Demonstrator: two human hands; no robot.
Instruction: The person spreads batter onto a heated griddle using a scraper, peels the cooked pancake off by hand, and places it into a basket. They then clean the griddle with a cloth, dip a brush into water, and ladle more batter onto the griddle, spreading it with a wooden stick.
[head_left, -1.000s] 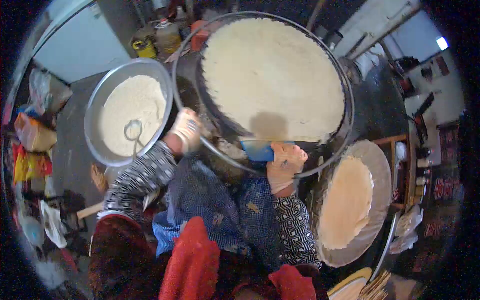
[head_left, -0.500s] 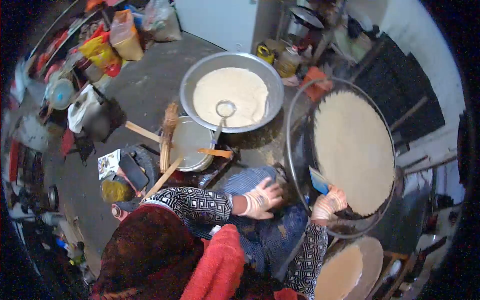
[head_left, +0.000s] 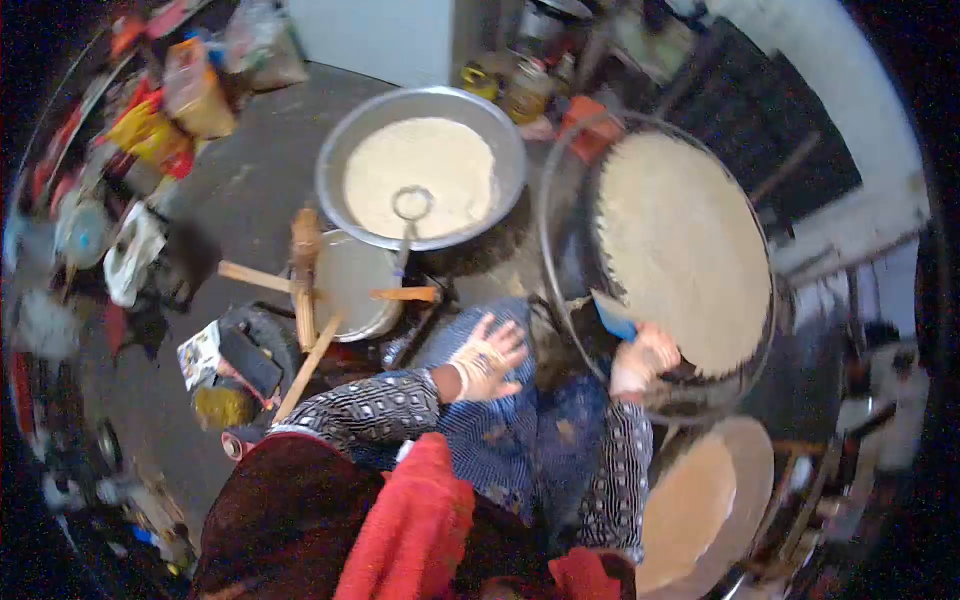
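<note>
My right hand (head_left: 644, 359) grips a blue scraper (head_left: 612, 314) at the near edge of a large round griddle (head_left: 670, 395) covered by a thin pale flatbread (head_left: 680, 245). A metal ring (head_left: 548, 215) runs around the griddle. My left hand (head_left: 487, 357), gloved and with its fingers spread, rests on the blue cloth (head_left: 500, 420) over my lap and holds nothing. To the left stands a wide metal basin (head_left: 335, 160) of pale batter (head_left: 420, 175) with a ladle (head_left: 408, 215) in it.
A small lidded pot (head_left: 350, 285) with wooden sticks (head_left: 305, 275) across it stands by the basin. A round tray (head_left: 750, 470) with finished flatbread (head_left: 685, 510) lies lower right. Bags, bottles and clutter (head_left: 150, 110) line the floor at left and back.
The view swung from the griddle to the left. My left hand left the ring's edge and came down onto my lap, fingers now spread. My right hand stays on the scraper.
</note>
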